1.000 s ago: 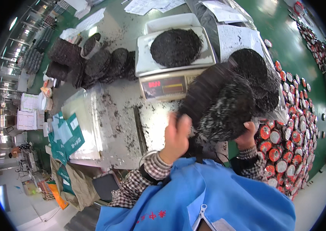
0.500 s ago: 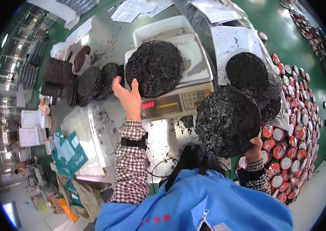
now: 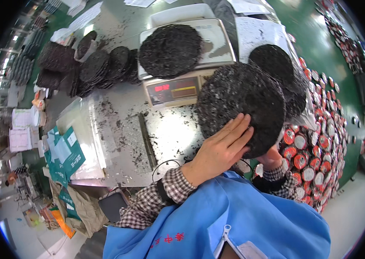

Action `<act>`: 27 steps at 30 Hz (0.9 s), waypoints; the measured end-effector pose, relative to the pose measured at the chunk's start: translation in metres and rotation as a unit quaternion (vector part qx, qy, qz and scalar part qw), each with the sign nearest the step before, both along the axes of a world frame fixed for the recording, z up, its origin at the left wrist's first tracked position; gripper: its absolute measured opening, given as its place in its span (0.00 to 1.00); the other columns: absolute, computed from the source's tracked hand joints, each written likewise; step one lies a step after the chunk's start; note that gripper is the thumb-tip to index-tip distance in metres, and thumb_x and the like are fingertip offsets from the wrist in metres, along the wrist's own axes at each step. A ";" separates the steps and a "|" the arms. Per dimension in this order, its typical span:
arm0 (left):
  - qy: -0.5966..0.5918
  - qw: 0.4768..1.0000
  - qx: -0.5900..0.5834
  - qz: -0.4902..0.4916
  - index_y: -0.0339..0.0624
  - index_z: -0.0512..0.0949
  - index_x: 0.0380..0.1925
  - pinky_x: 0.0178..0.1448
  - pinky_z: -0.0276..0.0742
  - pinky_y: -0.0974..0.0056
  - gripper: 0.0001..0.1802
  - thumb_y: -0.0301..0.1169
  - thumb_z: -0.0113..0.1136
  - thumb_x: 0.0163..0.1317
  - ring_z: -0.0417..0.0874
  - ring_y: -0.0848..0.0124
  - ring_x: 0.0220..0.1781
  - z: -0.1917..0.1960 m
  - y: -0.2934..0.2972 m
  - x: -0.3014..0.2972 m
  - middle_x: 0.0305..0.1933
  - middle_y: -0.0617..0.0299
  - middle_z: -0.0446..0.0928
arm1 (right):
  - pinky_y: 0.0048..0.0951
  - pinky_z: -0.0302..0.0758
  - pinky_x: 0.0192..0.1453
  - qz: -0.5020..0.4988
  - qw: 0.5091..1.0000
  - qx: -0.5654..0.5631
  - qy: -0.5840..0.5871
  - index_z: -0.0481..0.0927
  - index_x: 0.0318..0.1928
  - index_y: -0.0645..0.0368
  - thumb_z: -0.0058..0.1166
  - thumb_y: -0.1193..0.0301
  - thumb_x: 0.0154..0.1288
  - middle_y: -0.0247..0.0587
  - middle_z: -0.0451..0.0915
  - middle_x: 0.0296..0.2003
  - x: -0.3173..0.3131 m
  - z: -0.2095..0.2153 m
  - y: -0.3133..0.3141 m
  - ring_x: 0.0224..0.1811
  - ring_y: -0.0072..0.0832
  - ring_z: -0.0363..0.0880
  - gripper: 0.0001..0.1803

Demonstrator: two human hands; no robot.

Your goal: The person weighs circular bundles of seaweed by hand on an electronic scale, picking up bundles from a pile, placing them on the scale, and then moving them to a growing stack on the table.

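A large round black dried seaweed disc (image 3: 238,93) is tilted up in front of me at the right of the table. My right hand (image 3: 271,158) grips its lower edge; the disc hides part of the fingers. Across the disc's lower face lies my left hand (image 3: 222,150), fingers stretched out flat against it. Another dried seaweed disc (image 3: 170,51) rests on the metal pan of a weighing scale (image 3: 218,39), whose red display is lit. Behind the held disc, more dark discs (image 3: 273,61) lie in a pile at the table's right edge.
Stacks of dark discs (image 3: 95,67) stand left of the scale. Loose flakes and a flat metal bar (image 3: 147,140) lie on the table (image 3: 173,127). Green-and-white packaging (image 3: 68,155) is at the left edge. Many red-and-silver round packs (image 3: 307,162) cover the floor at right.
My left hand has moved from beside the disc on the scale, rightward and nearer, onto the held disc. The right hand keeps its grip. The view has shifted, so the scale sits higher.
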State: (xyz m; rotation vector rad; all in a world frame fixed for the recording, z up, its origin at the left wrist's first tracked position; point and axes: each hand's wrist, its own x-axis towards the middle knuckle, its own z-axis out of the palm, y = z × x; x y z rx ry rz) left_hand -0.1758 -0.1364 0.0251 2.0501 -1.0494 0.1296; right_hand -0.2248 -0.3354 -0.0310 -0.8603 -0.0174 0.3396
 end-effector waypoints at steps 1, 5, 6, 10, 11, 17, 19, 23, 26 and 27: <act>0.020 1.000 -0.002 0.008 0.31 0.73 0.58 0.70 0.69 0.54 0.32 0.30 0.69 0.52 0.67 0.50 0.71 0.007 -0.001 -0.006 0.69 0.45 0.66 | 0.42 0.57 0.77 -0.011 1.000 0.025 0.005 0.51 0.73 0.62 0.72 0.35 0.33 0.44 0.54 0.73 -0.002 -0.004 0.002 0.74 0.36 0.57 0.73; -0.003 1.000 0.021 0.019 0.27 0.69 0.60 0.71 0.68 0.52 0.38 0.37 0.70 0.51 0.66 0.48 0.71 0.006 -0.009 -0.013 0.69 0.41 0.65 | 0.43 0.57 0.77 -0.028 0.996 0.081 -0.023 0.50 0.74 0.60 0.58 0.26 0.37 0.43 0.54 0.74 -0.007 -0.018 0.007 0.74 0.37 0.56 0.71; -0.001 1.000 0.025 0.019 0.26 0.68 0.61 0.71 0.68 0.51 0.40 0.38 0.70 0.51 0.66 0.48 0.71 0.006 -0.010 -0.014 0.69 0.41 0.65 | 0.43 0.57 0.77 -0.038 0.995 0.094 -0.018 0.50 0.74 0.59 0.54 0.25 0.39 0.43 0.54 0.74 -0.006 -0.019 0.013 0.74 0.36 0.56 0.70; -0.035 0.997 0.056 0.042 0.27 0.68 0.62 0.72 0.66 0.49 0.40 0.40 0.69 0.53 0.65 0.46 0.72 0.000 -0.015 -0.020 0.68 0.40 0.65 | 0.43 0.57 0.76 -0.036 0.984 0.173 -0.033 0.52 0.74 0.57 0.41 0.22 0.46 0.42 0.55 0.74 0.001 -0.025 0.010 0.74 0.35 0.57 0.64; -0.026 0.999 0.037 0.027 0.27 0.68 0.62 0.72 0.66 0.49 0.39 0.40 0.68 0.53 0.65 0.47 0.72 -0.003 -0.015 -0.016 0.68 0.40 0.65 | 0.43 0.57 0.76 -0.050 0.988 0.145 -0.027 0.53 0.74 0.56 0.41 0.23 0.48 0.42 0.56 0.73 0.002 -0.023 0.010 0.74 0.35 0.57 0.63; 0.115 0.991 -0.065 -0.015 0.31 0.70 0.61 0.74 0.61 0.49 0.30 0.33 0.62 0.60 0.64 0.48 0.72 -0.003 -0.012 0.005 0.69 0.43 0.65 | 0.46 0.57 0.76 -0.068 0.996 0.061 -0.021 0.55 0.73 0.56 0.43 0.33 0.64 0.44 0.58 0.72 0.002 -0.041 -0.011 0.73 0.38 0.59 0.49; 0.136 0.984 -0.112 -0.027 0.31 0.71 0.60 0.75 0.59 0.50 0.27 0.31 0.59 0.62 0.64 0.48 0.73 -0.015 -0.012 0.009 0.69 0.43 0.65 | 0.46 0.56 0.76 -0.069 0.997 0.005 -0.012 0.55 0.73 0.56 0.44 0.34 0.64 0.44 0.57 0.73 0.000 -0.053 -0.020 0.74 0.39 0.58 0.50; 0.197 0.961 -0.191 -0.022 0.32 0.77 0.52 0.71 0.65 0.51 0.17 0.28 0.50 0.67 0.71 0.52 0.68 -0.017 -0.016 0.017 0.63 0.40 0.71 | 0.46 0.59 0.75 -0.103 0.985 0.127 -0.049 0.57 0.72 0.60 0.46 0.41 0.66 0.48 0.62 0.70 0.008 -0.042 -0.019 0.71 0.42 0.63 0.45; 0.097 0.964 -0.139 0.205 0.28 0.73 0.54 0.61 0.71 0.54 0.19 0.32 0.44 0.72 0.76 0.55 0.55 -0.030 0.023 0.044 0.53 0.42 0.74 | 0.47 0.59 0.75 -0.167 0.973 0.157 -0.031 0.62 0.70 0.59 0.41 0.49 0.71 0.47 0.65 0.69 0.027 -0.031 -0.024 0.69 0.45 0.65 0.36; -0.144 0.929 -0.047 0.339 0.27 0.71 0.55 0.58 0.72 0.55 0.20 0.34 0.43 0.74 0.77 0.56 0.51 -0.040 0.044 0.067 0.51 0.43 0.75 | 0.48 0.58 0.75 -0.203 0.965 0.166 -0.018 0.63 0.70 0.59 0.39 0.49 0.72 0.47 0.65 0.69 0.027 -0.034 -0.029 0.69 0.46 0.65 0.34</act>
